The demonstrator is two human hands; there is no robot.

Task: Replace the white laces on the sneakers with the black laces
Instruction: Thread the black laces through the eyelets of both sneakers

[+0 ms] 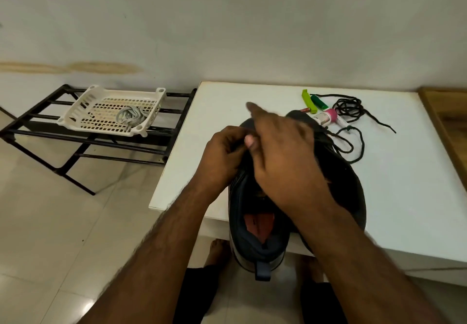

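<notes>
**Two hands at the toe end of the near sneaker, black lace going in**

Two dark sneakers sit on the white table (278,96); the near sneaker (255,237) overhangs the front edge, heel toward the camera, and the far sneaker (353,184) lies just beside it. Left hand (223,155) has its fingers curled in a pinch at the lower eyelets; what it pinches is too small to tell. Right hand (280,157) lies across the tongue, fingers fairly straight, index lifted, nothing visibly gripped. A black lace (350,107) lies loosely coiled on the table behind the shoes. White laces (131,118) are bunched in the slotted plastic tray (83,104) on the black metal rack (45,111), so removal looks done. Step, as a judgement: threading the black lace near the toe. Next move calls for feeding the tip through an eyelet and pulling slack even.
</notes>
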